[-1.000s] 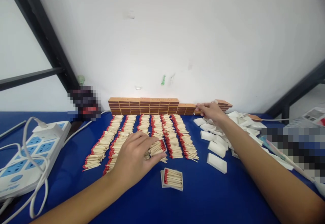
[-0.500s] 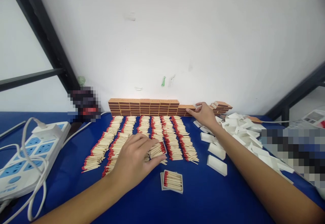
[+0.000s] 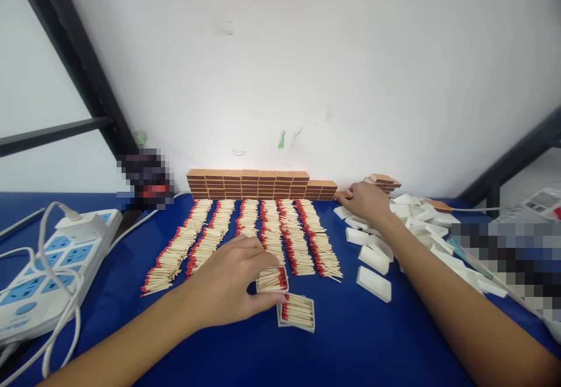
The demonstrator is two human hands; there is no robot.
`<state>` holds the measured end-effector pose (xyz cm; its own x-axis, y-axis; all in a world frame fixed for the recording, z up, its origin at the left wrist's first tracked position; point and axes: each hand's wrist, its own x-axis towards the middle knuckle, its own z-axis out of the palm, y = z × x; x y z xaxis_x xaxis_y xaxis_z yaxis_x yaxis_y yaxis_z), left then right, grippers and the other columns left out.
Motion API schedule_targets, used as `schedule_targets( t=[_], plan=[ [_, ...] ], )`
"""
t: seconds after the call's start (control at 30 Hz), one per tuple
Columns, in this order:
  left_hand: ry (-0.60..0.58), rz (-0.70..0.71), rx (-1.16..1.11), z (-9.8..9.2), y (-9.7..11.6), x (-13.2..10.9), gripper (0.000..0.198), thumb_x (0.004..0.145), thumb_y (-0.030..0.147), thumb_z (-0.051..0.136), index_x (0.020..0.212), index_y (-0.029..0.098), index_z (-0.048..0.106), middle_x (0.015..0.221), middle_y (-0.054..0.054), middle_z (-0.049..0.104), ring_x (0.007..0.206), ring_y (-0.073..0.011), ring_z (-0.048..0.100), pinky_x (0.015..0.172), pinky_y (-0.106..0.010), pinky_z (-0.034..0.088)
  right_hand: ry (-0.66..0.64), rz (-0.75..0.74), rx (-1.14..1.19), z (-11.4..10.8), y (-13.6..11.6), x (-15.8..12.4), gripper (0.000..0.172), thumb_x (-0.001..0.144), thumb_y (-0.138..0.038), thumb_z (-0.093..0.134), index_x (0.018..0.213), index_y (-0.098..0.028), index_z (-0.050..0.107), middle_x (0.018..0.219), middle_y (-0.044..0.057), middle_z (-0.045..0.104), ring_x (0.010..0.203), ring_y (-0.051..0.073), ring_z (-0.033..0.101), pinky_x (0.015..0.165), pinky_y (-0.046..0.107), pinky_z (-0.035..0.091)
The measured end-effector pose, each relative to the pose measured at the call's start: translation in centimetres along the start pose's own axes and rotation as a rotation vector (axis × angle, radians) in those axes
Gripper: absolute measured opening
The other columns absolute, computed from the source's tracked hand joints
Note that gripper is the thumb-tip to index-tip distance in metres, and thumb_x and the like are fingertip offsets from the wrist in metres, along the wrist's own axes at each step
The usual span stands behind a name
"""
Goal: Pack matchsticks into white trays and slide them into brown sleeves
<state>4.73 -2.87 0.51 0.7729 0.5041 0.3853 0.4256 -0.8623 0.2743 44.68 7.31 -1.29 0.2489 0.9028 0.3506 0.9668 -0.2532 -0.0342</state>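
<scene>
Red-tipped matches [image 3: 289, 235] lie in several long rows on the blue table [image 3: 350, 340]. My left hand [image 3: 228, 282] is closed on a bundle of matches [image 3: 272, 279] at the near end of the rows, just above a white tray filled with matches [image 3: 298, 312]. My right hand [image 3: 366, 201] reaches to the back, fingers curled on a brown matchbox sleeve [image 3: 341, 194] beside the stacked wall of brown sleeves [image 3: 258, 184].
A heap of empty white trays [image 3: 394, 235] spreads at the right, with more brown sleeves [image 3: 382, 180] behind. A white and blue power strip [image 3: 48, 264] with cables lies at the left. A white wall rises behind; black frame bars stand at both sides.
My left hand has pulled the bundle of matches out of the rows toward the filled tray. My right hand has shifted slightly right at the end of the sleeve wall.
</scene>
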Motion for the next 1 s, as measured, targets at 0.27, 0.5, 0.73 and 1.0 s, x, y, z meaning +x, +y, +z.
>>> schedule_targets(
  t=[0.27,0.5,0.73,1.0],
  plan=[
    [-0.236,-0.131,-0.020,-2.1,0.9,0.0,0.022,0.069,0.033,0.084,0.088,0.025,0.075,0.080,-0.002,0.070,0.080,-0.0237,0.068,0.070,-0.033,0.052,-0.041,-0.083,-0.089,0.3,-0.4,-0.2,0.038,0.096,-0.049,0.061,0.107,-0.015,0.074,0.115,0.020,0.072,0.110,0.035,0.067,0.080,0.040,0.052],
    [-0.350,-0.214,0.010,-1.8,1.5,-0.2,0.029,0.063,0.038,0.089,0.076,0.024,0.066,0.075,0.001,0.066,0.066,-0.0186,0.062,0.057,-0.028,0.037,-0.081,-0.098,-0.144,0.5,-0.1,0.3,0.037,0.099,-0.047,0.062,0.098,-0.013,0.076,0.114,0.022,0.071,0.106,0.035,0.067,0.081,0.042,0.052],
    [-0.397,-0.215,-0.035,-1.8,1.7,-0.1,0.043,0.057,0.044,0.093,0.075,0.024,0.060,0.074,0.004,0.063,0.069,-0.0169,0.058,0.058,-0.028,0.031,-0.087,-0.159,-0.158,0.4,0.1,0.0,0.037,0.105,-0.043,0.055,0.106,-0.012,0.075,0.119,0.022,0.069,0.112,0.034,0.065,0.086,0.041,0.051],
    [-0.422,-0.223,-0.051,-2.0,1.8,0.0,0.045,0.056,0.045,0.095,0.081,0.024,0.064,0.079,0.004,0.064,0.074,-0.0184,0.060,0.062,-0.028,0.036,-0.075,-0.205,-0.146,0.7,0.4,0.3,0.039,0.111,-0.037,0.039,0.117,-0.015,0.071,0.118,0.020,0.073,0.114,0.032,0.065,0.087,0.040,0.049]
  ],
)
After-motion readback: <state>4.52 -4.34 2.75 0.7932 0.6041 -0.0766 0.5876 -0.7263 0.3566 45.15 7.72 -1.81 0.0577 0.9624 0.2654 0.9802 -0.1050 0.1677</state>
